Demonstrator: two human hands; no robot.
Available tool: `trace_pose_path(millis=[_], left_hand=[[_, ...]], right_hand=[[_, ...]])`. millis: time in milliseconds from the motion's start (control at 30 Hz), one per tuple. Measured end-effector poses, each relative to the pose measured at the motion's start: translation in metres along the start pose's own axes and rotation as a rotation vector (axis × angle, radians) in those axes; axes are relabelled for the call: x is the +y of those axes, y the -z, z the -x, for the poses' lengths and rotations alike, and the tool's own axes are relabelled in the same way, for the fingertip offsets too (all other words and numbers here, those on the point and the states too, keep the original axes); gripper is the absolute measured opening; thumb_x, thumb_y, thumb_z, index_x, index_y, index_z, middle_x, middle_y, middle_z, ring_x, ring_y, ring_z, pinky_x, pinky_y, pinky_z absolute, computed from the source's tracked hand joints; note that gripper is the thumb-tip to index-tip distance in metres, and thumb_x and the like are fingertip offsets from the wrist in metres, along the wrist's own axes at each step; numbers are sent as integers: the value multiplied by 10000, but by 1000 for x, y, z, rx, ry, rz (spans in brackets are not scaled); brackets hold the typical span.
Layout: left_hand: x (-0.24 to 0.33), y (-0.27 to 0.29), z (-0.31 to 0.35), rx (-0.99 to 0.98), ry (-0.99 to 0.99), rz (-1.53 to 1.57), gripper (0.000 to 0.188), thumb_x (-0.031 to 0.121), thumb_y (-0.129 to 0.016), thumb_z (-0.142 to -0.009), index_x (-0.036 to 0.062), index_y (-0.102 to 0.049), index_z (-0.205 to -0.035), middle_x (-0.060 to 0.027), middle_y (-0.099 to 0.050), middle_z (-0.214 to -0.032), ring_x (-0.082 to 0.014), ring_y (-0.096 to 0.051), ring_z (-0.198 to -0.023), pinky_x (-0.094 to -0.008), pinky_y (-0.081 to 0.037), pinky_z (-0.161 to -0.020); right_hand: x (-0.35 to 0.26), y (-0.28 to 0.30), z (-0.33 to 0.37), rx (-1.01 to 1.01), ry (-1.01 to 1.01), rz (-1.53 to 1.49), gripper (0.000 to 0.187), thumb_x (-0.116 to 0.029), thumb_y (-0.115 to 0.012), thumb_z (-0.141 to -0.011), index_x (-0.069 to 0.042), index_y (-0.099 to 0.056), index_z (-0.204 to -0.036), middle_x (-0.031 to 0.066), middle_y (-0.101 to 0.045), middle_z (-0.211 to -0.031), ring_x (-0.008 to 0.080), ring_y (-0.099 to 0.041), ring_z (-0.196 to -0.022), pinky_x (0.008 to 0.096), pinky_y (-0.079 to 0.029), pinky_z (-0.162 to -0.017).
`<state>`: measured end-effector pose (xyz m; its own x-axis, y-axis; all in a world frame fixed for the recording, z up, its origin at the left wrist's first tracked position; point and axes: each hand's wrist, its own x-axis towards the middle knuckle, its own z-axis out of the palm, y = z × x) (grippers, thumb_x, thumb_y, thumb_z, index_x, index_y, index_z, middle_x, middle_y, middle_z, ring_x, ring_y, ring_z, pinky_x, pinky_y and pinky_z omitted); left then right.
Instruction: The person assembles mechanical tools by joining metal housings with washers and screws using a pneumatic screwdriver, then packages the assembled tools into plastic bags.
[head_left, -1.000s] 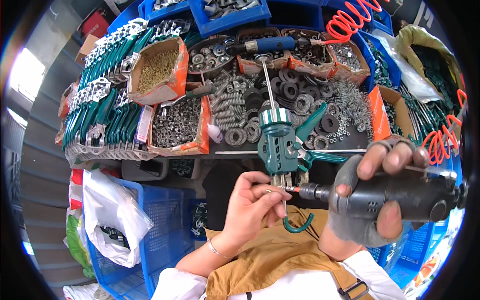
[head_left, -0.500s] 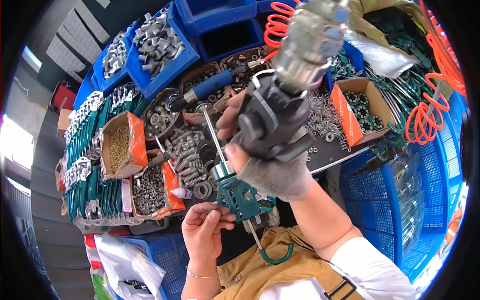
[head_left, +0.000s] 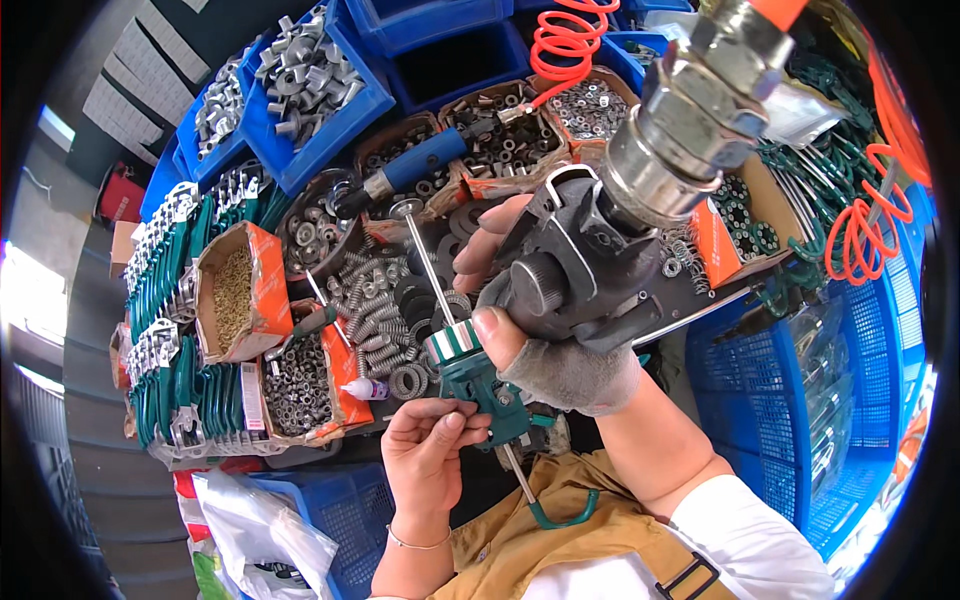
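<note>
While left fingers (head_left: 443, 424) touch metalwork (head_left: 497, 400) — the right hand (head_left: 575, 374) grips a driver (head_left: 590, 285).

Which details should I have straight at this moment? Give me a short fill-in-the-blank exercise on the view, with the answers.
1. The black power tool is held in the ____ hand.
2. The left hand is at the side of an assembly whose body is mainly ____.
3. The tool lying across the small-parts boxes has a ____ handle.
4. The thin bracelet is on the ____ wrist.

Missing words: right; green; blue; left.
</note>
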<state>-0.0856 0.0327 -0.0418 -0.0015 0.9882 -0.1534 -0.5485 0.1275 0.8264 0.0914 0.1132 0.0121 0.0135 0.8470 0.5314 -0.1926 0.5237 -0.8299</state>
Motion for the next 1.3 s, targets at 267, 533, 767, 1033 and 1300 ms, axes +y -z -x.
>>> trace_pose_path(millis=[267, 533, 767, 1033, 1300], left_hand=[[6, -12, 4, 8, -37, -21, 176, -39, -568, -911, -45, -551, -1086, -180, -658, -924, -207, -667, -680, -258, -561, -555], [19, -41, -1, -147, 235, -134, 385, 35, -534, -954, -41, -449, -1321, -99, -638, -880, -55, -554, -559, -149, -338, -347], [7, -50, 8, -120, 130, 47, 269, 49, -555, -960, -17, -539, -1220, -94, -652, -883, -70, -572, -595, -164, -363, -385], [9, -46, 18, -82, -35, -271, 160, 66, -579, -954, -6, -609, -1094, -55, -666, -862, -43, -556, -602, -162, -372, -446], [12, -39, 15, -151, -309, -667, 152, 43, -571, -950, 3, -631, -1083, -32, -639, -843, -43, -544, -608, -169, -405, -503]], right_hand=[[-14, -1, -7, 123, 114, -99, 578, -110, -708, -798, -35, -409, -1288, 111, -596, -1040, 142, -604, -878, 266, -527, -734], [-61, -1, -7, 123, 242, -159, 664, -185, -766, -753, -9, -387, -1269, 170, -602, -944, 236, -640, -773, 309, -590, -540], [-73, -2, 2, 50, 302, -198, 694, -173, -761, -754, -35, -369, -1309, 158, -582, -1006, 267, -635, -844, 329, -596, -555], [-89, -13, 11, 131, 211, -285, 721, -191, -783, -735, -44, -367, -1306, 148, -582, -995, 263, -637, -819, 325, -584, -537], [-81, -10, 12, 22, 324, -167, 720, -193, -793, -726, -34, -368, -1285, 161, -584, -984, 269, -636, -802, 320, -574, -534]])
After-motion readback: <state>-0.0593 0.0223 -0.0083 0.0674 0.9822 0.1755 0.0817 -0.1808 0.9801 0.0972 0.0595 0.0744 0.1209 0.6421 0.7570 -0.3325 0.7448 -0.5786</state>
